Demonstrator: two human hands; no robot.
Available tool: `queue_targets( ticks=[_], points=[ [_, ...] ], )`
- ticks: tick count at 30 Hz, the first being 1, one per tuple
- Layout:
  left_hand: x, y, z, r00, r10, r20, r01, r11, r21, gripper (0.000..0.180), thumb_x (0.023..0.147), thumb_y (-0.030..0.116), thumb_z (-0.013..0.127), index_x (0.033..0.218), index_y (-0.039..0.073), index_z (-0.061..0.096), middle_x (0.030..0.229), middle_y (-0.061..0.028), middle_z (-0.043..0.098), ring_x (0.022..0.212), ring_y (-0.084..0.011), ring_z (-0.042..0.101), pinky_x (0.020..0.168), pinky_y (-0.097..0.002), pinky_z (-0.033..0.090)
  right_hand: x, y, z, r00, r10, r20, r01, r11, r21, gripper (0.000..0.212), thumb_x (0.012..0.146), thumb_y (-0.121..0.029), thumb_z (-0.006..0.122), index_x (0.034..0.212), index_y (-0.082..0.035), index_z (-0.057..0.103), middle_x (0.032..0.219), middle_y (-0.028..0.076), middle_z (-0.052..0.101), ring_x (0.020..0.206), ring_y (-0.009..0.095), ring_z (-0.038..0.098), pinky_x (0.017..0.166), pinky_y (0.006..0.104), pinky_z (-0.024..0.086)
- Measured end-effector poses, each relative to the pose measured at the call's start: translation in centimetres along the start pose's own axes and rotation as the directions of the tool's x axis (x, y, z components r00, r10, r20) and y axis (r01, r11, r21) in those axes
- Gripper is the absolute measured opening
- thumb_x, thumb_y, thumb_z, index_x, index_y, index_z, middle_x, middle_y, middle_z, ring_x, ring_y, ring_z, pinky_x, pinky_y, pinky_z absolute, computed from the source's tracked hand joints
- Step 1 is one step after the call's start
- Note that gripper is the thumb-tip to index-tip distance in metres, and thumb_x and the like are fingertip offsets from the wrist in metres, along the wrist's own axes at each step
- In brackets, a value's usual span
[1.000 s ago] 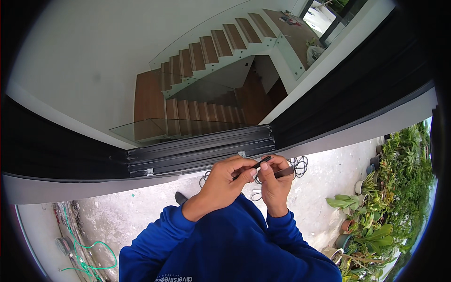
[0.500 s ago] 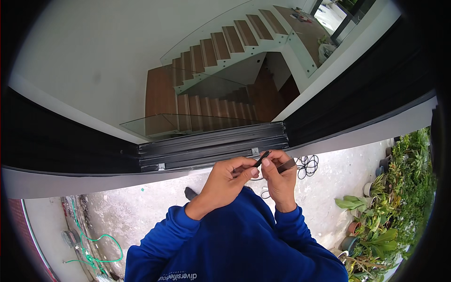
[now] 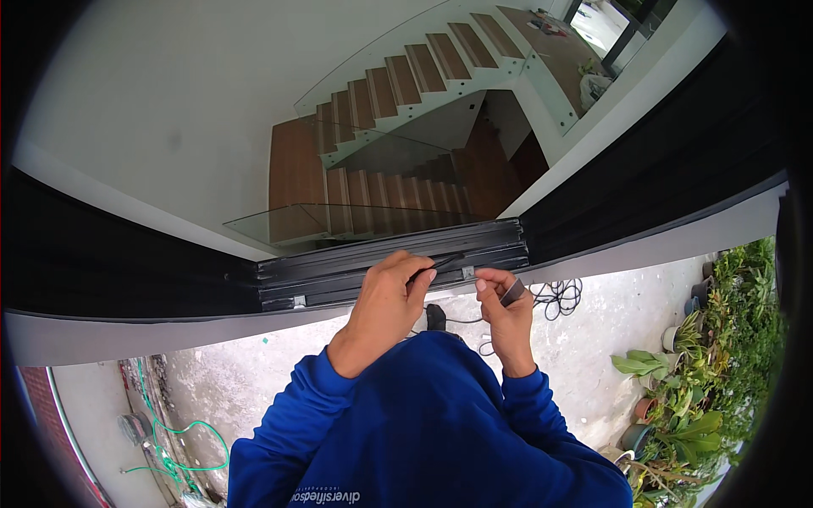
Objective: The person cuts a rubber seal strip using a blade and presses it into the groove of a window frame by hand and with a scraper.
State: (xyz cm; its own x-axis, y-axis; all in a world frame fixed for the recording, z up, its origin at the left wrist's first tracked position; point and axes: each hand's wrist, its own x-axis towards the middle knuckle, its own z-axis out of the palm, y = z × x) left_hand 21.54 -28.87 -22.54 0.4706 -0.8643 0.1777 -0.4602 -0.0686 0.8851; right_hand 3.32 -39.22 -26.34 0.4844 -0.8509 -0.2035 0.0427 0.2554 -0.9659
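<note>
My left hand (image 3: 385,305) is closed on a thin black stick-like piece (image 3: 449,258), its free end pointing right over the black window track (image 3: 356,269). Whether that piece touches the track I cannot tell. Just to the right, my right hand (image 3: 506,326) has a flat, dark grey-brown strip (image 3: 513,293) tucked in its curled fingers. The thumb and forefinger of this hand come close together beside a small metal bracket (image 3: 468,273) on the track. A second bracket (image 3: 299,301) sits farther left on the track.
Beyond the opening are a wooden staircase (image 3: 398,85) and a glass panel (image 3: 288,222). Black frame sides (image 3: 644,144) flank the track. Behind me on the concrete floor (image 3: 584,356) lie a coiled black cable (image 3: 559,298), a green hose (image 3: 199,423) and potted plants (image 3: 669,339).
My hands have parted. The left hand has moved left and up over the track with the thin black piece; the right has drawn slightly down, keeping the flat strip.
</note>
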Motion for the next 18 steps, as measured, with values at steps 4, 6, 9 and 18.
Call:
queue_targets(
  ticks=[4,6,9,18],
  points=[
    [-0.3,-0.7,0.3,1.0,0.001,-0.011,0.0,0.995,0.097,0.015,0.098,0.004,0.073,0.11,-0.005,0.076,0.092,-0.0153,0.068,0.073,-0.0256,0.065,0.065,-0.0355,0.05,0.0,1.0,-0.3,1.0,0.013,-0.019,-0.013,1.0,-0.006,0.018,0.101,-0.007,0.075,0.113,0.005,0.072,0.098,0.004,0.073,0.087,0.006,0.064,0.079,0.0215,0.051],
    [-0.9,-1.0,0.4,1.0,0.009,-0.004,-0.009,0.993,0.116,0.015,0.098,0.004,0.072,0.11,-0.004,0.076,0.092,-0.0149,0.067,0.072,-0.0251,0.063,0.064,-0.036,0.05,-0.1,1.3,-0.3,1.0,0.018,-0.023,-0.018,1.0,0.007,0.016,0.101,-0.007,0.075,0.11,0.005,0.072,0.097,0.003,0.073,0.085,0.005,0.064,0.078,0.0207,0.051],
    [-1.6,-1.0,0.4,1.0,-0.016,-0.018,0.017,0.998,0.068,0.015,0.098,0.004,0.072,0.111,-0.004,0.076,0.093,-0.0153,0.068,0.073,-0.025,0.064,0.064,-0.0346,0.05,-0.2,1.5,-0.3,0.999,-0.002,-0.036,0.002,1.0,-0.001,0.015,0.101,-0.006,0.075,0.109,0.005,0.071,0.095,0.003,0.072,0.083,0.004,0.063,0.077,0.0198,0.05],
    [-3.5,-0.7,-0.2,0.998,-0.061,-0.026,0.063,0.991,0.119,0.017,0.102,0.006,0.069,0.113,-0.006,0.074,0.097,-0.0182,0.068,0.072,-0.0312,0.065,0.067,-0.0382,0.052,0.0,2.5,-0.9,0.994,-0.084,-0.07,0.084,0.996,-0.01,0.017,0.1,-0.017,0.077,0.104,-0.001,0.073,0.077,-0.004,0.063,0.063,0.002,0.047,0.055,0.0207,0.033]
  ],
)
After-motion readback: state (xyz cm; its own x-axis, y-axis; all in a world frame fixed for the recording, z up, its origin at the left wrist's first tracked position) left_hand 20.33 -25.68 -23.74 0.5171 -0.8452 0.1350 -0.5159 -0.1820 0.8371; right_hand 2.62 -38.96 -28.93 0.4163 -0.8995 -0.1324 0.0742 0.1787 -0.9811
